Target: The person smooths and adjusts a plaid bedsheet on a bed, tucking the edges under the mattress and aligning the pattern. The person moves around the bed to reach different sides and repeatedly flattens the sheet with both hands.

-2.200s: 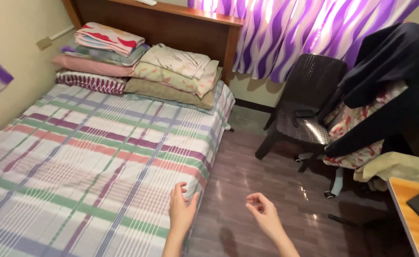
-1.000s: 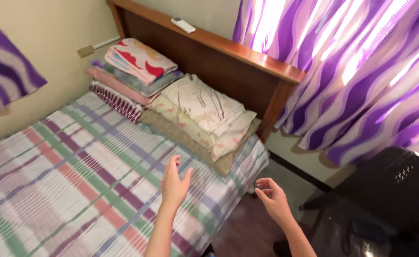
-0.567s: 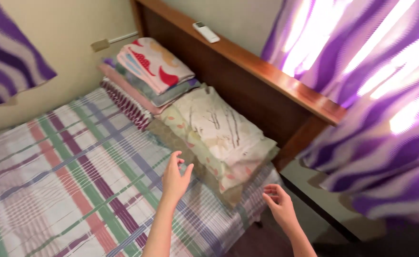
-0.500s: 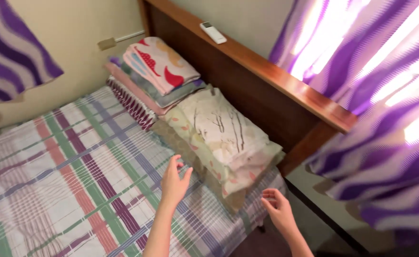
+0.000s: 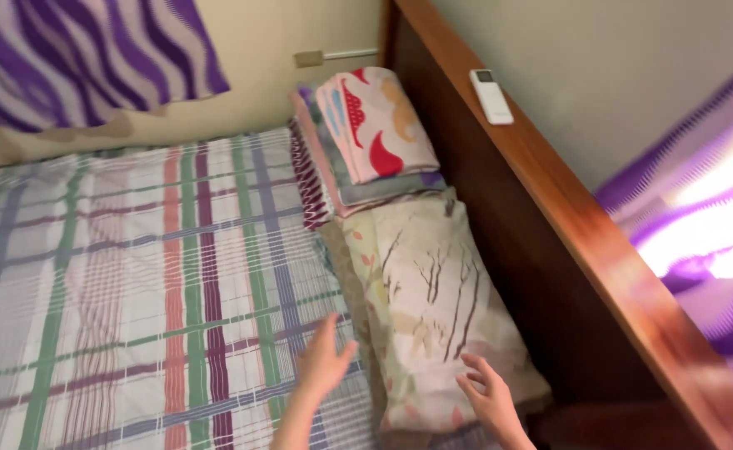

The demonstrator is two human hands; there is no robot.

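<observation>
From the head camera, a slim white remote control (image 5: 491, 96) lies on the flat top of the dark wooden headboard (image 5: 583, 242); it shows a small dark window at its far end, and any marks on it are too small to make out. A small beige wall plate (image 5: 307, 58) sits on the cream wall above the bed's corner.

The left hand (image 5: 323, 367) hovers over the plaid bedsheet (image 5: 133, 275), fingers spread and holding nothing. The right hand (image 5: 490, 398) is open with fingers loosely curled, at the near end of the cream pillow with a branch print (image 5: 433, 308); whether it touches is unclear. Both forearms are cut off by the lower edge.

Beyond that pillow lies a stack of folded blankets (image 5: 366, 137), soft and flat. Purple wavy curtains (image 5: 83, 58) are blurred.
</observation>
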